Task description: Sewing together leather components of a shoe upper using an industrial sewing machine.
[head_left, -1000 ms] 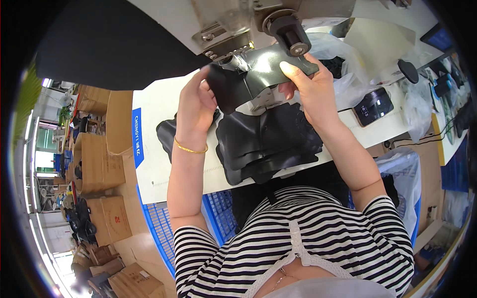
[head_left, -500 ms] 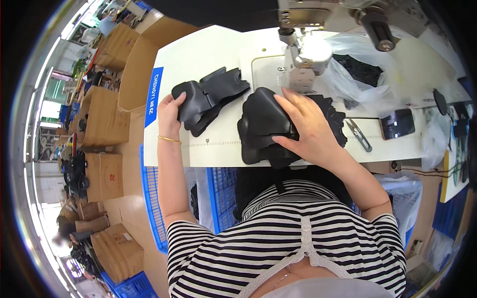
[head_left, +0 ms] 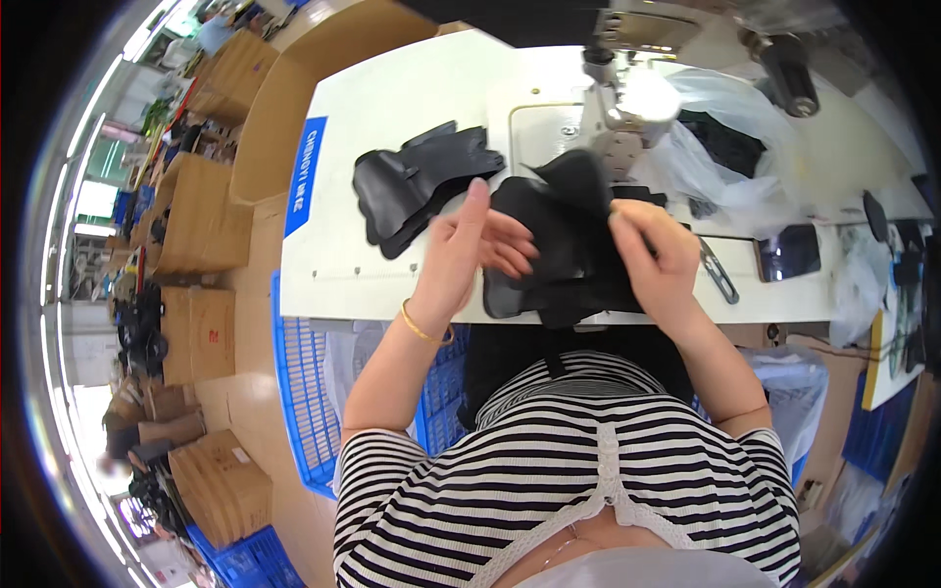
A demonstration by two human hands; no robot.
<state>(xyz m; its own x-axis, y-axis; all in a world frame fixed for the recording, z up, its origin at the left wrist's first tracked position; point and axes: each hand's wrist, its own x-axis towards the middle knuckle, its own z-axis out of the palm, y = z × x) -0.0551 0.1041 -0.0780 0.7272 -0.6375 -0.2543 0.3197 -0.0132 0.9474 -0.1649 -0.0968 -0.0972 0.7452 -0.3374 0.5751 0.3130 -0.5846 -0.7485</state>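
A blue crate (head_left: pixel 299 412) stands under the near left of the table (head_left: pixel 392 108), its contents hidden, and a clear bag (head_left: pixel 725 167) at far right holds dark pieces. A black piece (head_left: pixel 559 245) lies at the near table edge between both hands, right of a black stack (head_left: pixel 412 181). The left hand (head_left: pixel 470 250) touches its left side with fingers loosely spread, gripping nothing, while the right hand (head_left: pixel 652 255) pinches its right edge.
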